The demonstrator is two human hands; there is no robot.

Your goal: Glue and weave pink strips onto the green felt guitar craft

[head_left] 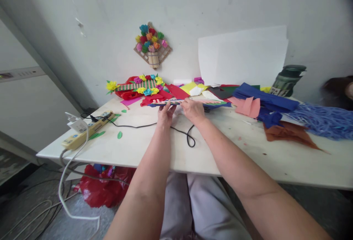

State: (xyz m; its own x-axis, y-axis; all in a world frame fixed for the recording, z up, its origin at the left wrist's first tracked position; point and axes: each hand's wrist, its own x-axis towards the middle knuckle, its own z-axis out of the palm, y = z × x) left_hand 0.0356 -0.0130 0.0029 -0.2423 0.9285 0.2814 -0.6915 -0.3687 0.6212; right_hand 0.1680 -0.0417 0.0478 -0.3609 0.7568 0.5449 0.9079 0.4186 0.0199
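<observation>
Above the middle of the white table, a thin flat craft piece (215,102) with pink, green and blue along it is seen nearly edge-on. My left hand (166,115) grips its near edge from below, the fingers partly hidden under it. Close beside, my right hand (193,110) is closed on the same edge, its fingers pressed together at the top. Blue material (217,106) shows under the piece. Behind it lie red paper (178,91) and a woven piece trimmed with paper flowers (147,85).
A power strip (88,130) with a white charger (77,125) is at the left; a black cable (135,126) crosses the table. To the right lie blue crepe paper (264,98), brown paper (289,134), blue strands (325,118) and a dark green bottle (288,80).
</observation>
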